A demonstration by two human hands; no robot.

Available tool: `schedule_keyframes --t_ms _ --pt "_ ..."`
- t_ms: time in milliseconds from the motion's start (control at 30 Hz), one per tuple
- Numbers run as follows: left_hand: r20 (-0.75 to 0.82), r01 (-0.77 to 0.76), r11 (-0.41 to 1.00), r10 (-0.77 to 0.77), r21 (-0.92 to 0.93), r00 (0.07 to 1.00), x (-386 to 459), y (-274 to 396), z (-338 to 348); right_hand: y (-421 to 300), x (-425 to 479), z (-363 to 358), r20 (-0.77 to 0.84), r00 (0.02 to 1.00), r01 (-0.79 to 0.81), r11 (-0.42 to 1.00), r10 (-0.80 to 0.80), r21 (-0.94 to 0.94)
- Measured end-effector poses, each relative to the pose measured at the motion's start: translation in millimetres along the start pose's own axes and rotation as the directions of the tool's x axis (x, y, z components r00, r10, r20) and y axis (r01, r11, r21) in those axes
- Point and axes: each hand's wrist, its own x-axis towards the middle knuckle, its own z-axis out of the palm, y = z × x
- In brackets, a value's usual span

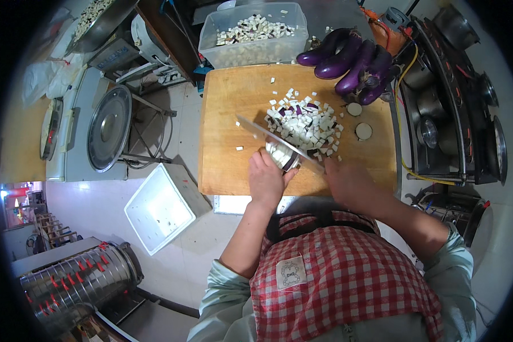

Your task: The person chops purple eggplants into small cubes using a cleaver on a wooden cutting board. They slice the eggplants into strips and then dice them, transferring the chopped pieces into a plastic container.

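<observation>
My left hand (267, 177) grips a cut piece of eggplant (281, 154) on the wooden cutting board (226, 107), its fingers around the near and left sides. In my right hand (346, 181) is a kitchen knife (278, 139), the blade slanting up to the left along the far side of that piece. The knife's handle is hidden in my fist. Just beyond the blade lies a heap of diced eggplant (305, 122), white with some purple skin. Two round eggplant slices (363, 131) rest to the right of the heap.
Several whole eggplants (346, 55) lie across the board's far right corner. Behind the board stands a clear plastic tub (252, 51) of diced eggplant. A white foam box (162, 209) sits on the floor at left. A metal rack with pots (431, 104) and a yellow hose (399, 85) borders the right.
</observation>
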Motion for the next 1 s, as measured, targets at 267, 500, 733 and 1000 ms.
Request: schedule_keyframes --t_ms 267,500,733,1000 --pt "0.056 0.017 0.999 -0.018 0.033 0.998 8 -4 9 2 54 43 -0.211 0.97 0.116 0.993 -0.117 -0.02" --pt "-0.067 0.021 0.992 -0.03 -0.128 0.997 -2 0 -9 3 21 17 -0.187 0.981 0.076 0.993 -0.057 0.092" --pt "-0.164 -0.026 0.956 -0.023 -0.293 0.986 -5 -5 1 5 39 38 -0.095 0.984 0.148 0.989 -0.148 -0.005" --pt "-0.216 0.0 0.925 -0.089 -0.379 0.972 -16 -2 -9 -6 21 27 -0.091 0.989 0.11 0.992 -0.116 -0.068"
